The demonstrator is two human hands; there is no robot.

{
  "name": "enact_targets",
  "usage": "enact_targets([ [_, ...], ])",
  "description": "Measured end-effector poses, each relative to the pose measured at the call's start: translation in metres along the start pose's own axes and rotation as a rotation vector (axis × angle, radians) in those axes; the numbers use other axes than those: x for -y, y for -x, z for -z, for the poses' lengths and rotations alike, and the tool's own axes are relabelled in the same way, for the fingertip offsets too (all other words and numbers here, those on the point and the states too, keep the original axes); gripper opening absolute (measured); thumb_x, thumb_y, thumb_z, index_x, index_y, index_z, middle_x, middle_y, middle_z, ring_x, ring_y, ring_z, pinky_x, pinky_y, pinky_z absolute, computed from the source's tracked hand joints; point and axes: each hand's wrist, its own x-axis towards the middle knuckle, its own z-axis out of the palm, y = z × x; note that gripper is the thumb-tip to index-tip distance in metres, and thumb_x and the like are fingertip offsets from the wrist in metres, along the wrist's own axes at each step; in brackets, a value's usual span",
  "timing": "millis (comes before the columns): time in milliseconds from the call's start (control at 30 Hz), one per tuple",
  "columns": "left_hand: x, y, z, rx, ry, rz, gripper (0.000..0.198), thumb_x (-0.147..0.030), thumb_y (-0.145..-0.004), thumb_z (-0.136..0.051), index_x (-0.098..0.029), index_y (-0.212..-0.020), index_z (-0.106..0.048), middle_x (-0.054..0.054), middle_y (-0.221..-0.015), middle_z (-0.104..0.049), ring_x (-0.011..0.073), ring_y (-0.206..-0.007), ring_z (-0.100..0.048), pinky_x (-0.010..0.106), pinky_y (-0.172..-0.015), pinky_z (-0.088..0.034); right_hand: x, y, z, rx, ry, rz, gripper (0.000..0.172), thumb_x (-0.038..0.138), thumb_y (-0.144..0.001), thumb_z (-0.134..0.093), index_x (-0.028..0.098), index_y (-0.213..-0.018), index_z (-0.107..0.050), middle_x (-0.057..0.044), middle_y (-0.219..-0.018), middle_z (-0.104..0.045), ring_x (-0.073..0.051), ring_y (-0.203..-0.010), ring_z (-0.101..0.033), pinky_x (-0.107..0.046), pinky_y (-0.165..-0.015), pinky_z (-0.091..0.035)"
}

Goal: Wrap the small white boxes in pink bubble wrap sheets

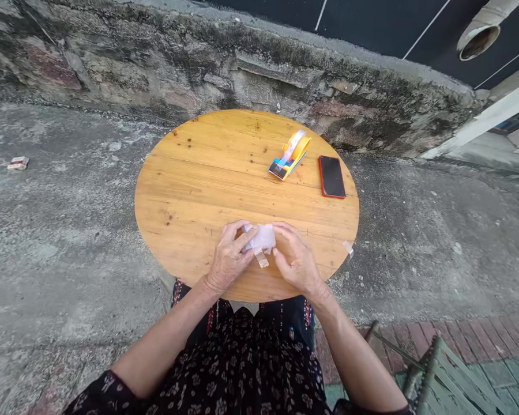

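Observation:
A small whitish wrapped packet (266, 235) is held between both hands above the near part of the round wooden table. My left hand (231, 252) grips its left side, with a finger and thumb on the wrap. At its right side my right hand (297, 259) curves round, fingers on the far right corner and thumb close to the near right corner. From the packet's near edge hangs a short strip of clear tape (262, 259), its lower end free. What lies inside the packet is hidden.
On the wooden table (190, 190) stand a yellow and blue tape dispenser (290, 155) and, right of it, a red-cased phone (332, 177). Another tape piece (348, 249) sticks to the right rim. A stone wall (177, 69) runs behind; a green chair (441, 374) is at lower right.

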Motion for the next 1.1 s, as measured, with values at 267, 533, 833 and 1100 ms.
enact_targets([
  [267, -0.002, -0.001, 0.0, -0.003, -0.001, -0.004, 0.035, -0.029, -0.084, -0.069, -0.021, -0.118, -0.062, 0.011, -0.118, -0.054, 0.0225, -0.106, -0.055, 0.042, -0.088, -0.053, -0.014, -0.002, -0.004, 0.052, -0.008, 0.003, 0.057, 0.006, -0.085, -0.045, 0.023, -0.139, -0.045, -0.011, -0.139, -0.054, -0.021, -0.131, -0.047, -0.045, -0.111, -0.039],
  [533, 0.001, 0.001, -0.001, -0.001, -0.004, 0.003, 0.034, -0.028, -0.085, -0.067, -0.022, -0.118, -0.063, 0.011, -0.118, -0.055, 0.0224, -0.107, -0.055, 0.042, -0.089, -0.053, 0.0, 0.01, -0.024, -0.072, -0.002, -0.058, 0.042, 0.009, -0.09, -0.044, 0.024, -0.126, -0.058, -0.011, -0.133, -0.059, -0.021, -0.125, -0.053, -0.044, -0.105, -0.045],
  [833, -0.004, -0.003, 0.005, 0.063, -0.004, 0.026, 0.033, -0.03, -0.087, -0.064, -0.019, -0.118, -0.063, 0.012, -0.119, -0.055, 0.023, -0.106, -0.055, 0.044, -0.09, -0.052, -0.004, 0.012, -0.022, 0.025, 0.073, -0.001, 0.053, 0.013, -0.088, -0.053, 0.028, -0.138, -0.045, -0.01, -0.136, -0.052, -0.023, -0.128, -0.048, -0.045, -0.109, -0.041],
  [1100, -0.001, -0.006, 0.019, 0.172, 0.016, -0.021, 0.038, -0.023, -0.087, -0.062, -0.021, -0.125, -0.058, 0.014, -0.128, -0.051, 0.0245, -0.112, -0.055, 0.044, -0.093, -0.052, -0.011, 0.011, -0.029, 0.0, 0.074, 0.006, 0.046, 0.013, -0.09, -0.052, 0.03, -0.132, -0.051, -0.009, -0.132, -0.051, -0.024, -0.124, -0.05, -0.046, -0.105, -0.044],
])
